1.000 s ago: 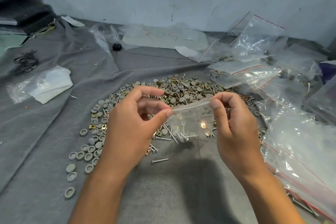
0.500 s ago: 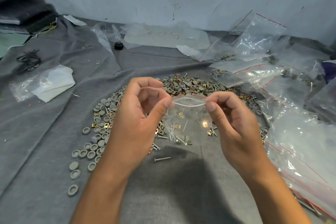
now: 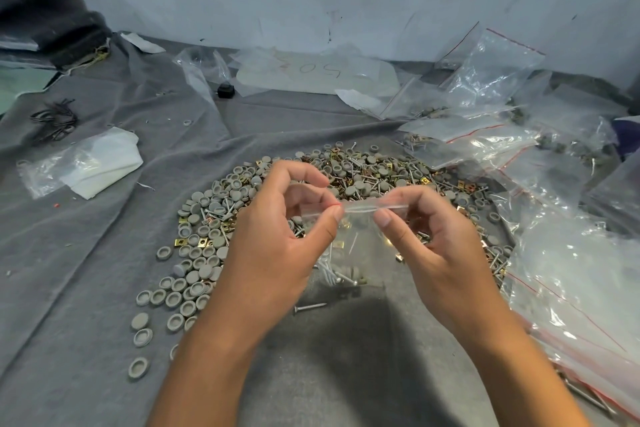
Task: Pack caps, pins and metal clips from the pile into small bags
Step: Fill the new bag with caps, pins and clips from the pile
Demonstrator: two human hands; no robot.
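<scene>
A small clear zip bag (image 3: 353,243) hangs between my hands above the grey cloth, with pins, grey caps and a brass clip gathered at its bottom. My left hand (image 3: 273,246) pinches the bag's top strip at its left end between thumb and forefinger. My right hand (image 3: 436,250) pinches the same strip a short way to the right. Behind and around the hands spreads the pile (image 3: 363,170) of grey round caps, silver pins and brass metal clips. A loose pin (image 3: 310,307) lies on the cloth below the bag.
Grey cloth (image 3: 86,270) covers the work surface. Several large clear bags with red zip lines (image 3: 581,291) are heaped along the right side. A folded white sheet in plastic (image 3: 90,166) lies at left, black ties (image 3: 55,118) farther back, a wall behind.
My hands have drawn closer together along the bag's top strip, the right thumb sliding left toward the left one. The bag has risen slightly.
</scene>
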